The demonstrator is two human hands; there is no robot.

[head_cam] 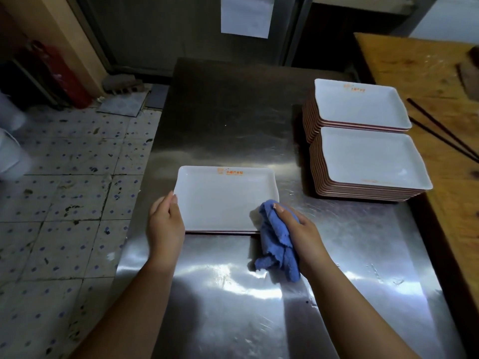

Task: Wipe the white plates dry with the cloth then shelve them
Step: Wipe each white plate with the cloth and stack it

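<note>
A white rectangular plate (pixel 220 200) with an orange logo lies flat on the steel table (pixel 225 112), in front of me. My left hand (pixel 164 221) holds its left edge, thumb on the rim. My right hand (pixel 300 229) grips a bunched blue cloth (pixel 277 242) at the plate's near right corner; part of the cloth hangs onto the table. Two stacks of the same white plates stand at the right of the table, the far stack (pixel 360 104) and the near stack (pixel 373 161).
A wooden table (pixel 420 68) adjoins the steel one on the right, with two dark chopsticks (pixel 440 130) on it. Tiled floor (pixel 64 177) lies to the left, with a red object (pixel 59 73) by the wall. A metal door carrying a paper sheet (pixel 246 14) stands behind.
</note>
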